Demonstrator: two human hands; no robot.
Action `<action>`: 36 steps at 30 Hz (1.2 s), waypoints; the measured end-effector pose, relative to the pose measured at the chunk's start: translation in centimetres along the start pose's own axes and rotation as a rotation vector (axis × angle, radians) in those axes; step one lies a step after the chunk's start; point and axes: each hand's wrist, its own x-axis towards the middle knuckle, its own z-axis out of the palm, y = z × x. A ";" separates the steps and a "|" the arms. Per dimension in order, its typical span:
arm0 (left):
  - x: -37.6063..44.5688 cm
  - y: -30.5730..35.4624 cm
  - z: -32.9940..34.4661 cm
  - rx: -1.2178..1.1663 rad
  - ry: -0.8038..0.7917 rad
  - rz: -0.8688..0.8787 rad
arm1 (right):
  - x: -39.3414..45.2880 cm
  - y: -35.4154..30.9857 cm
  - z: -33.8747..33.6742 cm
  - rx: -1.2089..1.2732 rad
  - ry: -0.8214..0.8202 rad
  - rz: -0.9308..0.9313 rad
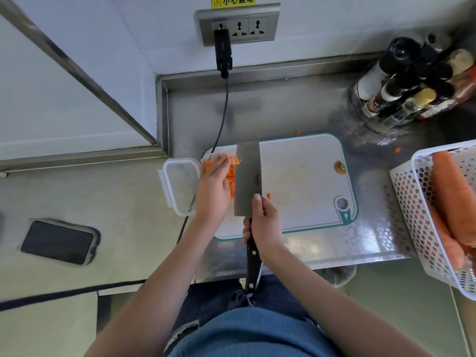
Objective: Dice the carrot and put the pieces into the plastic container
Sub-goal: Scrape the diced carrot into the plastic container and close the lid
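Note:
A pile of diced carrot (232, 178) lies at the left end of the white cutting board (301, 176). My left hand (213, 186) lies flat with straight fingers against the left side of the pile. My right hand (264, 222) grips the black handle of a cleaver (247, 176), forefinger on the blade, whose flat blade stands against the pile's right side. The clear plastic container (180, 185) sits open just left of the board, beside my left hand. One loose carrot piece (269, 196) lies right of the blade.
A white perforated basket (417, 202) with whole carrots (453, 199) stands at the right. Sauce bottles (409, 83) crowd the back right corner. A black cable (222, 117) runs from the wall socket past the container. A phone (60, 242) lies at the left. A carrot end (340, 167) rests on the board's right edge.

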 end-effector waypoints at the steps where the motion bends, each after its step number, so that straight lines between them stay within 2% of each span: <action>1: 0.0 -0.3 -0.2 0.013 -0.014 0.031 | 0.1 0.1 -0.4 0.002 0.000 0.001; 6: -0.8 0.5 -1.2 0.046 -0.059 0.159 | 0.4 -0.3 -1.0 -0.009 0.000 -0.014; 9: -1.0 0.6 -1.4 0.223 -0.196 0.277 | 0.4 -0.4 -1.0 -0.070 -0.006 -0.059; 12: -0.3 0.1 -1.3 0.332 -0.265 0.302 | 0.4 -0.4 -1.0 -0.127 -0.007 -0.110; 14: -0.4 -0.3 -1.4 0.362 -0.231 0.283 | 0.4 -0.4 -1.2 -0.126 0.005 -0.118; 18: -1.2 -0.9 -1.9 0.329 -0.104 0.194 | 0.6 -0.3 -1.6 -0.130 0.031 -0.119; 22: -1.3 0.0 -1.5 0.244 -0.035 0.325 | 1.6 -0.4 -3.8 -0.176 0.141 -0.200; 25: -2.3 1.6 -0.4 0.138 -0.114 0.442 | 2.8 -0.2 -7.5 -0.310 0.262 -0.258; 29: -5.1 2.4 1.6 0.115 -0.252 0.535 | 4.1 0.0 -11.4 -0.467 0.250 -0.207; 31: -6.0 2.9 2.3 0.145 -0.327 0.486 | 4.7 0.4 -12.1 -0.545 0.249 -0.191; 34: -6.3 3.2 3.2 0.142 -0.461 0.192 | 4.8 1.2 -12.3 -0.578 0.255 -0.189; 36: -6.3 3.1 4.0 0.111 -0.430 0.113 | 4.3 1.8 -12.4 -0.567 0.246 -0.184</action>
